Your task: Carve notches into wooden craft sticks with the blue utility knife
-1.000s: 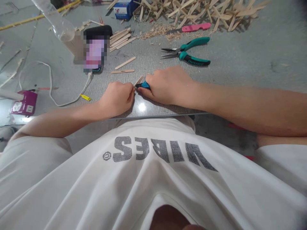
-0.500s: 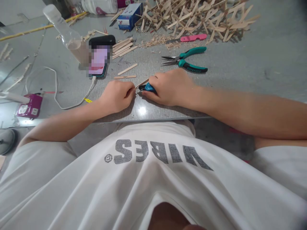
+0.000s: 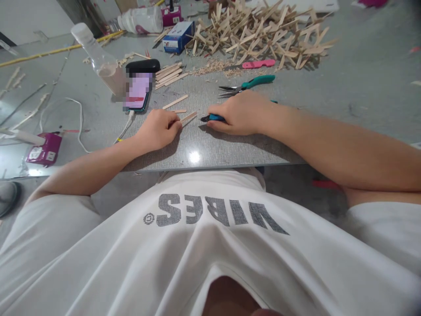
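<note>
Near the table's front edge, my left hand point(image 3: 160, 128) is closed on a thin wooden stick point(image 3: 189, 118), whose free end points right. My right hand point(image 3: 241, 113) grips a blue-handled cutting tool point(image 3: 217, 117), its dark tip just right of the stick and apart from it. Two loose sticks lie behind my left hand, one slanted point(image 3: 175, 102) and one partly hidden by the fingers point(image 3: 180, 111). Green-handled pliers point(image 3: 258, 81) rest behind my right hand, which hides part of them.
Further back are a large pile of crossed sticks point(image 3: 263, 33), a pink-handled blade point(image 3: 258, 64), wood shavings point(image 3: 213, 67) and a blue box point(image 3: 178, 37). To the left stand a phone point(image 3: 140, 92), a bottle point(image 3: 110, 77) and a purple power adapter point(image 3: 44, 149).
My right hand and the cutting tool have moved right, away from the stick. More of the stick shows beyond my left fingers. The view has shifted slightly.
</note>
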Demonstrator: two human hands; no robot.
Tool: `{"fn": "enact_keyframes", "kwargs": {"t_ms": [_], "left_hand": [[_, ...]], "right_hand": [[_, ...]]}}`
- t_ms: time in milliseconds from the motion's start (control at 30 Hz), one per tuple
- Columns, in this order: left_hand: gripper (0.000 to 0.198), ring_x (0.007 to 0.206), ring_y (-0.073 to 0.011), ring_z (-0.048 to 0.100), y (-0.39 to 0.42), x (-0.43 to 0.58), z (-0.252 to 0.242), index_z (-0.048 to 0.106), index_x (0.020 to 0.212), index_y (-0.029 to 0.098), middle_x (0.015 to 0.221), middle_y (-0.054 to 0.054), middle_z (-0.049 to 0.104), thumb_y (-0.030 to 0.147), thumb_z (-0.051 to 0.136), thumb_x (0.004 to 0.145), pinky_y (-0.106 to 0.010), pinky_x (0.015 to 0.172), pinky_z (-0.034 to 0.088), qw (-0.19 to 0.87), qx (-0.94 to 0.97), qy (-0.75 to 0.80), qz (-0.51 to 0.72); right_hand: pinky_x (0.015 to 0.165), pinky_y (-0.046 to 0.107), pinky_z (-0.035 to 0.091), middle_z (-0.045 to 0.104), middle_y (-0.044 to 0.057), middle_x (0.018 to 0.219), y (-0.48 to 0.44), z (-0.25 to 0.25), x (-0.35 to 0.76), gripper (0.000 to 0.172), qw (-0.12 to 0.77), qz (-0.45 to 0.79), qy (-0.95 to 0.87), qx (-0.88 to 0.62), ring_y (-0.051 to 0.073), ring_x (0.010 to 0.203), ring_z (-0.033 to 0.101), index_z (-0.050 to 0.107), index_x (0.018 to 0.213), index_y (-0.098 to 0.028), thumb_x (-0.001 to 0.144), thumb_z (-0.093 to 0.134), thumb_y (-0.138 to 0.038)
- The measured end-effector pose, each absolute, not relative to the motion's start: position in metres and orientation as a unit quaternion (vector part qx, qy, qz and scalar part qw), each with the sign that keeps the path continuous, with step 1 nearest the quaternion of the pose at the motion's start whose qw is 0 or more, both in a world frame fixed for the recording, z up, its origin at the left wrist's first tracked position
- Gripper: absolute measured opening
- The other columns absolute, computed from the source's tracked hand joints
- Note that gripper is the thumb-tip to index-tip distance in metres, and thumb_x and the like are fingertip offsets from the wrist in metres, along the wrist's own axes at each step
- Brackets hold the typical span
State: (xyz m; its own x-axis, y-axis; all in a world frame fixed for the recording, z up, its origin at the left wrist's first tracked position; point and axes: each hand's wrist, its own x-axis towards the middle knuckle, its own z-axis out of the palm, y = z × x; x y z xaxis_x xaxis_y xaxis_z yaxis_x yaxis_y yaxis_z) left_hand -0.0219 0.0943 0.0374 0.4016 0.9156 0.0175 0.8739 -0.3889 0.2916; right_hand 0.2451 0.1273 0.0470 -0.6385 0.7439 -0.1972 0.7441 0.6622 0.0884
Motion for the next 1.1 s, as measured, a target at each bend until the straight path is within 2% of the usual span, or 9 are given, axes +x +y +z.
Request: {"fn": "enact_keyframes", "kwargs": {"t_ms": [67,167,300,467,600,800,1000,1100], "left_hand": [[0.029,0.070,-0.0193,0.058,0.097,-0.023,0.038,0.076,0.084,0.018,0.072,-0.005,0.069,0.031,0.054,0.098,-0.035,0.072,0.041,0.157,0.819,0.541,0.105],[0.031,0.074,-0.0198,0.060,0.097,-0.021,0.037,0.070,0.077,0.020,0.070,-0.004,0.067,0.033,0.053,0.099,-0.034,0.076,0.044,0.185,0.825,0.523,0.106],[0.033,0.075,-0.0206,0.062,0.093,-0.020,0.037,0.063,0.071,0.020,0.071,-0.005,0.068,0.034,0.052,0.099,-0.036,0.079,0.045,0.193,0.827,0.516,0.112],[0.034,0.077,-0.0215,0.064,0.091,-0.018,0.038,0.065,0.072,0.020,0.071,-0.005,0.069,0.034,0.051,0.101,-0.035,0.080,0.046,0.171,0.835,0.514,0.099],[0.034,0.074,-0.0214,0.064,0.089,-0.017,0.038,0.073,0.081,0.019,0.072,-0.005,0.072,0.033,0.051,0.101,-0.035,0.078,0.047,0.156,0.835,0.520,0.086],[0.034,0.075,-0.0220,0.065,0.089,-0.017,0.037,0.081,0.092,0.019,0.076,-0.006,0.075,0.033,0.052,0.102,-0.034,0.078,0.048,0.125,0.839,0.525,0.071],[0.039,0.085,-0.0255,0.071,0.088,-0.016,0.036,0.085,0.104,0.017,0.092,-0.011,0.083,0.034,0.050,0.103,-0.036,0.077,0.046,0.089,0.844,0.527,0.042],[0.041,0.085,-0.0266,0.073,0.085,-0.014,0.036,0.085,0.107,0.017,0.093,-0.012,0.084,0.034,0.047,0.104,-0.037,0.076,0.045,0.071,0.845,0.529,0.028]], "right_hand": [[0.078,0.035,0.030,0.079,0.020,0.102,0.125,0.047,0.244,0.064,0.097,0.005,0.903,0.419,0.025,0.084,0.065,0.071,0.137,-0.011,0.118,0.036,-0.061],[0.077,0.035,0.028,0.081,0.020,0.110,0.114,0.046,0.234,0.068,0.086,0.001,0.905,0.417,0.027,0.090,0.068,0.070,0.143,-0.014,0.117,0.033,-0.065],[0.076,0.037,0.027,0.081,0.020,0.109,0.099,0.047,0.220,0.070,0.082,-0.021,0.899,0.430,0.030,0.090,0.070,0.072,0.138,-0.017,0.115,0.031,-0.068],[0.071,0.038,0.024,0.081,0.018,0.110,0.096,0.050,0.218,0.065,0.080,-0.039,0.893,0.440,0.030,0.089,0.069,0.070,0.134,-0.021,0.114,0.028,-0.067],[0.070,0.035,0.024,0.081,0.018,0.112,0.096,0.052,0.220,0.066,0.079,-0.044,0.895,0.438,0.027,0.087,0.069,0.069,0.133,-0.020,0.115,0.026,-0.067],[0.070,0.036,0.025,0.080,0.020,0.110,0.096,0.054,0.219,0.064,0.078,-0.049,0.895,0.437,0.033,0.093,0.072,0.071,0.130,-0.020,0.114,0.029,-0.066],[0.069,0.036,0.023,0.077,0.018,0.100,0.095,0.055,0.217,0.060,0.073,-0.058,0.898,0.431,0.028,0.084,0.066,0.070,0.121,-0.020,0.114,0.030,-0.065],[0.070,0.036,0.023,0.075,0.017,0.096,0.095,0.055,0.217,0.058,0.070,-0.061,0.899,0.429,0.026,0.081,0.063,0.069,0.119,-0.019,0.115,0.032,-0.063]]}}
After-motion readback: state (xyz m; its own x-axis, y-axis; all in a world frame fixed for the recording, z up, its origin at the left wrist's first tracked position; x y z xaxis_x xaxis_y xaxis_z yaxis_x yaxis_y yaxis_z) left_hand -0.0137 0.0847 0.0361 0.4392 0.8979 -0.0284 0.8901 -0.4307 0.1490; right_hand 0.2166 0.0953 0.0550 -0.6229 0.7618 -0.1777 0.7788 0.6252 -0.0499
